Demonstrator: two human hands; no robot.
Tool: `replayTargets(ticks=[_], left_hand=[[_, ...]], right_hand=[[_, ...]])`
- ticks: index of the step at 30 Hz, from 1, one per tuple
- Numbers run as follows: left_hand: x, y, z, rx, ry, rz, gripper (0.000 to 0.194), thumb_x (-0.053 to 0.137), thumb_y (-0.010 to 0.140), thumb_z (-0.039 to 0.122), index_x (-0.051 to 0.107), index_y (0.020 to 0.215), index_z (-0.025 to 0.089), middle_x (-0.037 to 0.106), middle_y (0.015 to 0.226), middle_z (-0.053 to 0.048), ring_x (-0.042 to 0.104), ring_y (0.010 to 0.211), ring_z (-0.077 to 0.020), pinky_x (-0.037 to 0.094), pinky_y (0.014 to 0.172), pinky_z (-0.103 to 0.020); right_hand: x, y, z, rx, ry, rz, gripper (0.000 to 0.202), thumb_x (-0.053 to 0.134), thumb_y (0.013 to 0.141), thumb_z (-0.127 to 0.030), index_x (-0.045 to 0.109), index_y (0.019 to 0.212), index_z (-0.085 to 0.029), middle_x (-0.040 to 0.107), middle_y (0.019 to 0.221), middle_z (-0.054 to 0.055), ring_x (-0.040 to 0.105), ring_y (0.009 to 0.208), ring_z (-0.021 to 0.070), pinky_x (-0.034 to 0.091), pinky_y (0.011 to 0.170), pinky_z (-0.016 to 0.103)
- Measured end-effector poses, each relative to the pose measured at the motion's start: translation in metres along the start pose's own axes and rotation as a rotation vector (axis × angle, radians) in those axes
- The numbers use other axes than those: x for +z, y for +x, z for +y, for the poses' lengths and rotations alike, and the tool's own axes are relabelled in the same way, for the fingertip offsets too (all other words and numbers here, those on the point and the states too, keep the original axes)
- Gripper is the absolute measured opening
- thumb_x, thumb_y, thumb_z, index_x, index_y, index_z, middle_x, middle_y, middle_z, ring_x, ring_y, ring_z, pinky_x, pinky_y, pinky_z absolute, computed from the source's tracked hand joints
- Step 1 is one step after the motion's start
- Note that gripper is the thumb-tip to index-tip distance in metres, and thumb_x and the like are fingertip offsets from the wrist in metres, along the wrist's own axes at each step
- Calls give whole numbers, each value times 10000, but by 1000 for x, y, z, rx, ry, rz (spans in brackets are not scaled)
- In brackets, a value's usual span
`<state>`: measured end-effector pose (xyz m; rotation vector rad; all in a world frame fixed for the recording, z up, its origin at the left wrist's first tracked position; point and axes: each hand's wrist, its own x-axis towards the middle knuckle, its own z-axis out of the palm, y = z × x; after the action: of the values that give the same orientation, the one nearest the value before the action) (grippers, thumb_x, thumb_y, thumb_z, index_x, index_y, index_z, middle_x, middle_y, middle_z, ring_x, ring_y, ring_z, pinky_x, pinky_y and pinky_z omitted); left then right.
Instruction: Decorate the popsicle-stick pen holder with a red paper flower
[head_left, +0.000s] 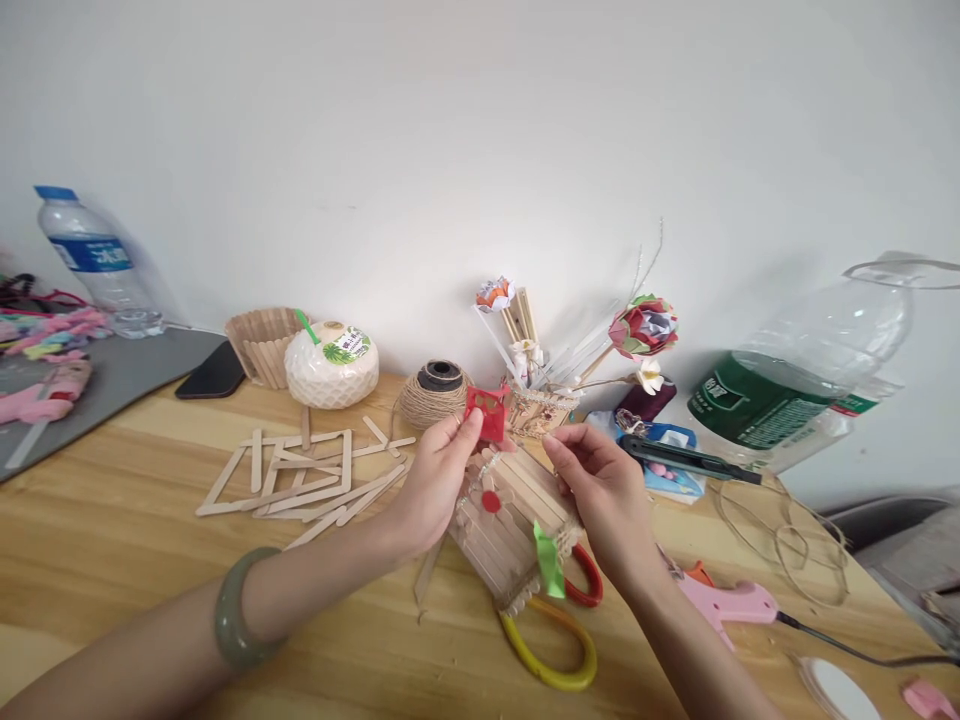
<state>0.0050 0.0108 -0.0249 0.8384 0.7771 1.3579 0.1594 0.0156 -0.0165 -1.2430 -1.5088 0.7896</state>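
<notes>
My left hand (435, 480) pinches a small shiny red piece of paper or film (489, 415) between thumb and fingers. My right hand (604, 485) is closed in a pinch just to the right; what its fingertips hold, if anything, is too small to make out. Below both hands lies a panel of joined craft sticks (499, 545) with a pale flower shape and a red dot (490, 502) on it. A bright green strip (549, 562) sits on its lower right edge. The red and yellow handles of scissors (592, 650) stick out from under the panel.
Loose craft sticks (300, 490) spread on the left. Behind stand a twine roll (427, 405), a white coconut (331, 370) and a decorated holder (536, 412) with paper flowers. On the right are a box cutter (690, 459), a pink glue gun (731, 605) with cord and a large bottle (787, 370).
</notes>
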Motion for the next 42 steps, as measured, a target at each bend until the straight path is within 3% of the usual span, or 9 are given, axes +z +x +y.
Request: replayTargets(ticks=[5,9,12,18,23,28,33,38,42], left_hand=[[-3,4,4,-119,8,36,486,533,797,615,625,961,167,695,928,-77,655,837,-210,501,645,-260],[-7,1,-1,-159,84,28,373,611,778,548,660,910,202,693,1007,-57,592,1049,-233,464,801,-269],[-7,1,-3,-150,46,39,248,671,759,437,646,814,197,698,886,-24,620,926,-197,458,773,-252],[-16,14,-8,-218,-5,138,170,696,708,261,576,647,157,568,545,47,487,443,-74,332,427,-172],[-21,17,-11,-228,-1,107,297,783,625,384,613,632,140,608,528,21,526,465,-102,406,476,-204],[-21,15,-13,-225,64,106,403,732,644,533,641,672,141,666,588,-19,605,550,-157,471,562,-258],[-24,19,-15,-135,189,108,250,720,674,380,678,719,138,679,626,-23,596,548,-144,434,516,-231],[-24,18,-2,151,356,132,131,665,708,259,691,810,179,709,874,-27,622,828,-161,463,734,-246],[-23,13,12,194,552,-138,160,676,732,315,736,811,189,679,652,2,601,638,-148,460,628,-243]], right_hand=[[3,-1,1,-7,63,36,284,617,777,-472,559,745,-195,507,631,-20,415,497,104,369,440,221],[1,2,5,-27,56,55,263,630,773,-447,583,755,-189,555,681,-2,448,532,109,407,475,226],[-4,4,8,-55,20,80,248,637,775,-431,597,762,-187,582,713,7,472,559,118,411,490,233],[-12,-14,3,-229,-39,124,93,584,860,-305,564,804,-233,582,729,-13,530,646,139,427,598,259],[-11,-28,3,-411,-70,-144,74,531,897,-196,530,892,-269,663,880,-9,625,821,137,472,711,249],[-9,-15,17,-239,-43,-142,56,508,933,-298,499,889,-266,710,912,2,660,897,149,492,753,263],[-10,-5,25,-145,6,-80,149,516,922,-395,483,875,-257,727,902,11,664,874,156,487,761,281],[-11,-1,29,-93,71,-58,203,534,898,-445,477,864,-253,733,899,12,658,857,152,483,756,271],[-12,6,35,-69,122,-25,229,559,877,-457,473,843,-248,732,846,11,653,817,151,478,743,264]])
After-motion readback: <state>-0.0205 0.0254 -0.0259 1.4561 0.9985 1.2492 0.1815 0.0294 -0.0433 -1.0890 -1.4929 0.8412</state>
